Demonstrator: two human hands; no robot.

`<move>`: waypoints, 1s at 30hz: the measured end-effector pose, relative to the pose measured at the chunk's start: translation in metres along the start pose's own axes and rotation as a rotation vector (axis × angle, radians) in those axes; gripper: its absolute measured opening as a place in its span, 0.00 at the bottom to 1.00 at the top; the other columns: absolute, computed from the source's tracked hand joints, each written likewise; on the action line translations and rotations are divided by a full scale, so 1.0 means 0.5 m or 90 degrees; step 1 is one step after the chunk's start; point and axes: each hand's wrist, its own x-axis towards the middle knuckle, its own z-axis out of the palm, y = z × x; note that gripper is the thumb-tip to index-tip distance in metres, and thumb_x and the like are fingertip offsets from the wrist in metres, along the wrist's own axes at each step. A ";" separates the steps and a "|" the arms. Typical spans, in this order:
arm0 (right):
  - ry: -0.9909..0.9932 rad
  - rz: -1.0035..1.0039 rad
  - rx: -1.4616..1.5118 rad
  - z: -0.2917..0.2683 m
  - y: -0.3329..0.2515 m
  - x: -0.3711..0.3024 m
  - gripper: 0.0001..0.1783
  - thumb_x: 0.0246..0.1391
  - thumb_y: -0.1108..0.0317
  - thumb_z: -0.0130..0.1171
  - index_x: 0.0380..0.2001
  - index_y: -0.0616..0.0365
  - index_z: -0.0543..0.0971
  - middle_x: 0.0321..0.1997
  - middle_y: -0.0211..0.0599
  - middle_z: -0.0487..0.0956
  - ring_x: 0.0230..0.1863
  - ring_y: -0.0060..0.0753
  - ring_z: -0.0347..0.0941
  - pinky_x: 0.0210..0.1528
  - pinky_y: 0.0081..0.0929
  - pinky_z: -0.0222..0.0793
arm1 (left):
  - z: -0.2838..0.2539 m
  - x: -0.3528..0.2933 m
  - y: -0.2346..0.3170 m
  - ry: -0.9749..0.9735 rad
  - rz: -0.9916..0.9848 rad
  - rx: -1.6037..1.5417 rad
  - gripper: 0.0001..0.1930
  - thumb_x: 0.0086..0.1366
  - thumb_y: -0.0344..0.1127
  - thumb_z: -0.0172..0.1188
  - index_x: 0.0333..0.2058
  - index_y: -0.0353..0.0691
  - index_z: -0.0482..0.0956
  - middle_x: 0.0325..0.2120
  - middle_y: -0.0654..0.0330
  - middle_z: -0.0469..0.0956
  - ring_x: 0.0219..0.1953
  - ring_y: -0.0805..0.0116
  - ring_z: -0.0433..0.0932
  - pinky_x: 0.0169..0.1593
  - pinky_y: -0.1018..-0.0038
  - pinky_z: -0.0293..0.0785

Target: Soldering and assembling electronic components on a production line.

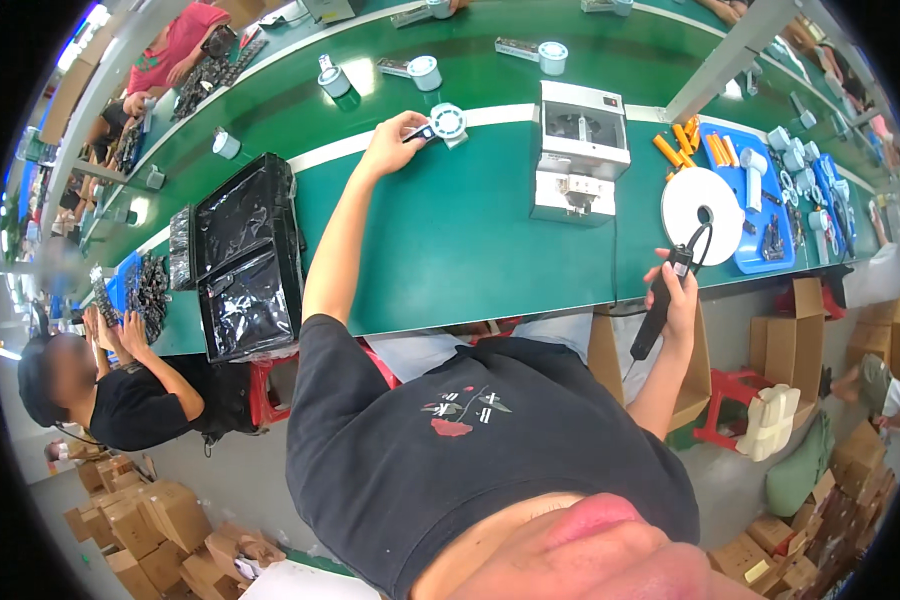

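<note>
My left hand (394, 142) reaches to the far side of the green bench, its fingers closed on a small handheld fan (448, 122) with a round pale blue, grille-like head. The fan is at the white strip along the conveyor's edge. On the right, by the bench's near edge, my right hand (676, 296) is wrapped around a black electric screwdriver (655, 318). A looped black cord is at the screwdriver's upper end, in front of a white disc (682, 190). A grey screw feeder (580, 150) stands between my hands, touched by neither.
Several similar fans (425, 72) lie on the green conveyor (470, 85). Orange cylindrical batteries (667, 150) and a blue parts tray (765, 262) are at the right. A black bin (292, 250) lined with plastic stands left, near a co-worker (120, 400). A metal post (715, 70) rises behind.
</note>
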 end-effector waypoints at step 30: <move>0.005 0.076 0.021 0.020 -0.003 0.054 0.20 0.60 0.57 0.66 0.45 0.61 0.75 0.26 0.30 0.76 0.16 0.18 0.71 0.18 0.20 0.67 | -0.083 0.077 0.212 -0.170 0.098 0.325 0.23 0.44 0.27 0.74 0.41 0.36 0.78 0.40 0.51 0.82 0.42 0.50 0.80 0.47 0.59 0.75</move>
